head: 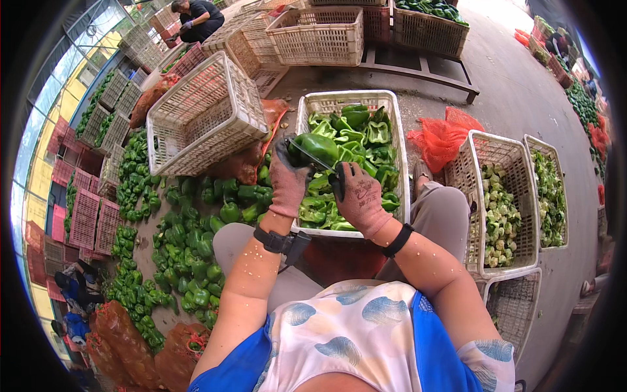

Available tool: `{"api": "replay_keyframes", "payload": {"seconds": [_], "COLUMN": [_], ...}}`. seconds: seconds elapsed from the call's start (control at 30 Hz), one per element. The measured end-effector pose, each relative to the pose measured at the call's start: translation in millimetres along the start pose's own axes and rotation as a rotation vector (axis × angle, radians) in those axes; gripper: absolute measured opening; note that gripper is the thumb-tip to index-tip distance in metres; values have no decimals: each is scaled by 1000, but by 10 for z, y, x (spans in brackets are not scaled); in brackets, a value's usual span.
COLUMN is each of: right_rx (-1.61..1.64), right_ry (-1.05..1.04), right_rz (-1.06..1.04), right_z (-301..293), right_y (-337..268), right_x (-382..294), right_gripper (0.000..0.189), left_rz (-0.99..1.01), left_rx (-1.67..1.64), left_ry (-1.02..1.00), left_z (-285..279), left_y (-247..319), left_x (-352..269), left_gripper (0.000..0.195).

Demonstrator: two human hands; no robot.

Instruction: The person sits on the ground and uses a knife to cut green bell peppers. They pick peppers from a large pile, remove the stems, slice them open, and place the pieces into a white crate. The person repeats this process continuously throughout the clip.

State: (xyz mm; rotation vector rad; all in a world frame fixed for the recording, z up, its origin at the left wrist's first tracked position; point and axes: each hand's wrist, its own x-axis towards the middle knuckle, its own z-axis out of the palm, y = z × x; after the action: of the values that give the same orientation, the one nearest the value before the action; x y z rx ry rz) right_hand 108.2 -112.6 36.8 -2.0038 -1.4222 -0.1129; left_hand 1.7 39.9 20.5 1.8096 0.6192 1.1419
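Observation:
My left hand (286, 183), in a pink glove with dark coated fingers, holds a whole-looking green bell pepper (318, 147). A knife (309, 155) is gripped in my right hand (360, 196), gloved alike. Its thin blade crosses the pepper's near left side; how deep it sits I cannot tell. Both hands are above a white plastic crate (403, 166) in front of my knees. Cut green peppers (378, 132) fill much of that crate, their pale insides showing on many. The knife's handle is hidden by my right fingers.
Whole green peppers (191, 245) lie heaped on the floor at left, beside a tilted crate (196, 122). At right stand crates of pale pepper cores (499, 215) and a red mesh bag (448, 137). A metal rack (416, 73) and a crouching person (201, 22) are farther off.

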Motion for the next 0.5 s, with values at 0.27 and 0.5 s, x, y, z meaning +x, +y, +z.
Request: {"api": "replay_keyframes", "payload": {"seconds": [0.27,0.5], "right_rx": [-193,67], "right_ry": [-144,-159], "right_rz": [139,223], "right_z": [163,372], "right_y": [294,549], "right_x": [-3,-79], "right_gripper": [33,23], "left_rz": [-78,-102], "left_rx": [-124,-317], "left_ry": [-15,-46], "left_z": [-53,-150], "left_y": [-196,-101], "left_x": [26,62], "left_gripper": [38,48]}}
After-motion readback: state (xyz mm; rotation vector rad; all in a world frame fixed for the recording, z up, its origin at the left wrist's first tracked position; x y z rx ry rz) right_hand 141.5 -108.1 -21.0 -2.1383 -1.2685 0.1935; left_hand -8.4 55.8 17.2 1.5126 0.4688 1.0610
